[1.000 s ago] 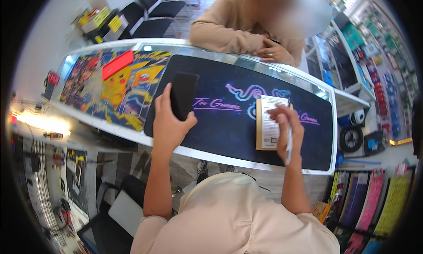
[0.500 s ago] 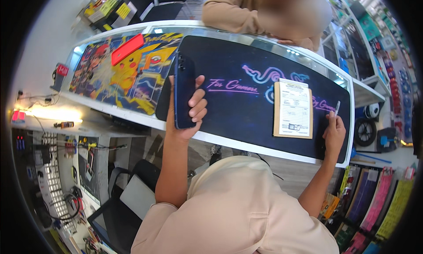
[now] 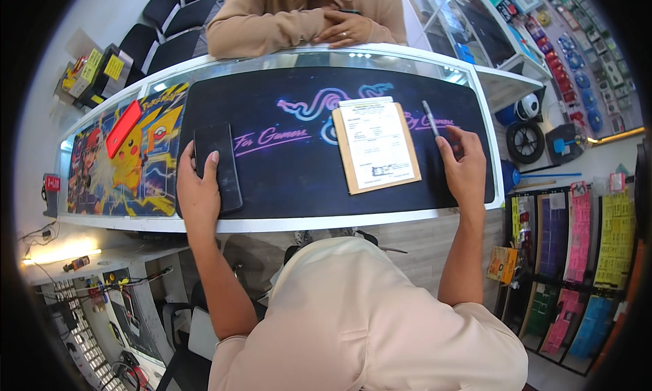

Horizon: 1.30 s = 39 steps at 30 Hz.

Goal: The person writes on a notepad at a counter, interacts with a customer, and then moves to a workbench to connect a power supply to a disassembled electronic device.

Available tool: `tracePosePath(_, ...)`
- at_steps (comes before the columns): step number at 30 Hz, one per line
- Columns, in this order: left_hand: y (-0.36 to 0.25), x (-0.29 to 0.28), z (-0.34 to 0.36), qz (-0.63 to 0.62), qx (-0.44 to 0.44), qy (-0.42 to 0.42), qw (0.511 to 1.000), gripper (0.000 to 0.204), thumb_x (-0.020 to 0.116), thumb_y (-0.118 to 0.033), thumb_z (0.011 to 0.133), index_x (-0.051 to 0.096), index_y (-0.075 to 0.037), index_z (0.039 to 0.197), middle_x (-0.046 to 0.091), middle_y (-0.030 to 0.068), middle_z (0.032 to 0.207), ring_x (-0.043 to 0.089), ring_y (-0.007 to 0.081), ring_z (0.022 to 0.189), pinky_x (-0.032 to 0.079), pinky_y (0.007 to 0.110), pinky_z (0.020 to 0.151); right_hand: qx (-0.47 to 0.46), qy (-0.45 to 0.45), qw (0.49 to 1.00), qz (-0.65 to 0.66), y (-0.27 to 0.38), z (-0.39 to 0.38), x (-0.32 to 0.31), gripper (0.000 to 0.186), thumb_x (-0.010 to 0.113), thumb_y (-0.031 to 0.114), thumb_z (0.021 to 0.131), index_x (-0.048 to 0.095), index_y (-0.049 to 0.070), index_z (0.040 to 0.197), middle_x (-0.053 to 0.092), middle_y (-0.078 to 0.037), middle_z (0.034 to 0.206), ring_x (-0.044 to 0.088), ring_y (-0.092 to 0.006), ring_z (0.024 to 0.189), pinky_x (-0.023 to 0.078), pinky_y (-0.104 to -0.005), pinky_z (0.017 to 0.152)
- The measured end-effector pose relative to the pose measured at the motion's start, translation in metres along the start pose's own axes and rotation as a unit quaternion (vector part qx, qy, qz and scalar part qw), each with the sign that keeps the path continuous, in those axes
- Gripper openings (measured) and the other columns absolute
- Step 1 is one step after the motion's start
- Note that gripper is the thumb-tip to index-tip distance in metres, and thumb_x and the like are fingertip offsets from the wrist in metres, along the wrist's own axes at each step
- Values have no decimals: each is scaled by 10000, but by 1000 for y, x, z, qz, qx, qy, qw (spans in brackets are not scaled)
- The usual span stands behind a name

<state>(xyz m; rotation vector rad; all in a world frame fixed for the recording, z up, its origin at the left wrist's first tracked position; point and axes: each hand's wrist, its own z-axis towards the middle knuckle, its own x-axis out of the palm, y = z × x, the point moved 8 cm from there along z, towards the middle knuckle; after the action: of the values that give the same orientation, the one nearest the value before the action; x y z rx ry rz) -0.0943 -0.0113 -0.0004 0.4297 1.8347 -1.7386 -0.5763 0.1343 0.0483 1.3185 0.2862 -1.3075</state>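
Note:
A dark smartphone [image 3: 224, 170] lies black face up on the left part of the black desk mat [image 3: 285, 180]. My left hand [image 3: 200, 187] grips its left side, with the thumb over the face and the fingers around the edge. Toward the right of the mat is a slim pen [image 3: 430, 116], its near end close to my right thumb. My right hand [image 3: 465, 163] has its thumb and forefinger apart, with mat showing between them. Between the hands lies a brown clipboard [image 3: 348, 167] with a printed white form [image 3: 377, 143] on it.
A red phone case [image 3: 123, 129] rests on a colourful cartoon mat [image 3: 153, 180] at the left. Both mats cover a white-framed glass counter [image 3: 326, 222]. Across it, a person in a tan sleeve [image 3: 265, 31] leans on the far edge. Shelves of goods [image 3: 570, 269] stand at the right.
My left hand has lowered the phone onto the mat and turned it face up. The pen has left my right fingers and lies flat. My view has shifted right.

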Motion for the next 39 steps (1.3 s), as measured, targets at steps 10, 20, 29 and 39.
tracePosePath(10,-138,105,-57,61,411,202,887,664,819,-457,914,647,-104,1449,628,163,1503,495,387,1489,348,504,1233,-51,28,998,13,0,-18,-2,300,791,188,972,757,8,1210,700,-81,983,620,-185,786,524,-320,735)
tracePosePath(20,-151,192,-69,213,414,356,810,1163,834,-670,788,326,-160,1701,288,80,1777,193,337,1656,87,546,1347,83,165,983,15,-61,15,6,259,790,283,950,757,27,934,710,-107,684,656,-244,584,519,-371,616)
tracePosePath(29,-168,198,-79,205,474,308,799,1175,824,-716,767,350,-168,1692,307,85,1768,187,342,1656,79,585,1341,107,257,778,563,-38,25,30,262,666,167,1030,646,-3,1228,719,-54,815,642,-125,656,498,-270,571)
tracePosePath(39,-157,210,-72,236,467,313,792,1265,769,-852,705,355,-180,1693,299,66,1771,194,354,1649,122,579,1340,-27,317,912,259,5,27,84,336,765,355,999,768,34,902,683,-35,704,561,-104,626,434,-314,597)
